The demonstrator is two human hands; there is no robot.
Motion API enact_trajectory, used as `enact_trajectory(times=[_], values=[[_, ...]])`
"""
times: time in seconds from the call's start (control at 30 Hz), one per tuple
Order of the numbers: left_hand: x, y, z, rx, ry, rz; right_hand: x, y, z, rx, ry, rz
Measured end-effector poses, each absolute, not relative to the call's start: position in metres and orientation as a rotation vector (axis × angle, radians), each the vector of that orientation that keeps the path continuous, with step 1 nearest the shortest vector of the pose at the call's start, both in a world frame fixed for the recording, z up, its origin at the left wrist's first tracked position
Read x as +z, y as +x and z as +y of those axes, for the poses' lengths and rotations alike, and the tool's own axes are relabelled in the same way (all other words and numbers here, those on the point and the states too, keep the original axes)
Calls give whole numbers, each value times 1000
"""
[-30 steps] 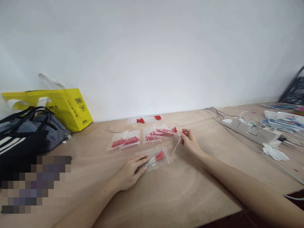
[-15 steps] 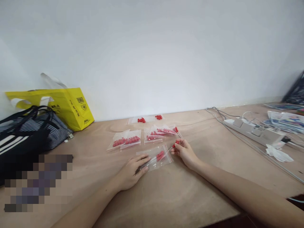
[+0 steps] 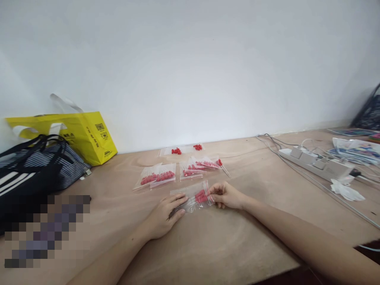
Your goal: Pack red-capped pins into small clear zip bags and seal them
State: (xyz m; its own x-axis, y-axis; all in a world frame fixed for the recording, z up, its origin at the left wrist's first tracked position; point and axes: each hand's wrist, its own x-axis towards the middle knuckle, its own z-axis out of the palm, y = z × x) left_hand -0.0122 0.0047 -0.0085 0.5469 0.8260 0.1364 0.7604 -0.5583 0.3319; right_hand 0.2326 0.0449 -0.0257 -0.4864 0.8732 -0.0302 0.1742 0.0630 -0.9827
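A clear zip bag [image 3: 191,204] lies on the table between my hands, with white sticks and red heads [image 3: 201,196] inside. My left hand [image 3: 168,213] rests over the bag's left end, thumb and fingers closing on it from both sides. At the right end, my right hand [image 3: 224,195] pinches by the red-striped mouth, its fingertips close to the red heads. Whether a stick is also between those fingertips is hidden. Beyond the hands lie filled bags [image 3: 162,176] at left and more filled bags [image 3: 192,170] at right. A loose red-headed stick [image 3: 225,168] lies beside these.
Against the wall, small red pieces [image 3: 176,151] lie on clear plastic. A yellow bag [image 3: 97,138] and a dark striped bag [image 3: 68,170] stand at left. A white power strip [image 3: 314,164] with cables, a crumpled tissue [image 3: 347,190] and plastic packets [image 3: 356,148] occupy the right.
My right hand has moved left to the bag's mouth, and the red-headed stick it held no longer shows outside. More red shows in the bag. My left hand has stayed put.
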Motion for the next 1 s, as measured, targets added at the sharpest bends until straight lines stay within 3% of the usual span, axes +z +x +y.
enact_trajectory(times=[0.17, 0.33, 0.47, 0.67, 1.0], values=[[-8, -12, 5, 400, 2554, 1329, -32, 228, 49, 1393, -1005, -1843], [-11, -14, 7, 427, 2563, 1324, -39, 221, 53, 1002, -1038, -1853], [-15, -17, 9, 452, 2546, 1312, -32, 233, 67, 1047, -1086, -1914], [-15, -17, 10, 451, 2546, 1318, -8, 276, 122, 584, -1788, -1537], [-5, -14, 4, 354, 2523, 1348, -4, 266, 177, 716, -2100, -1603]])
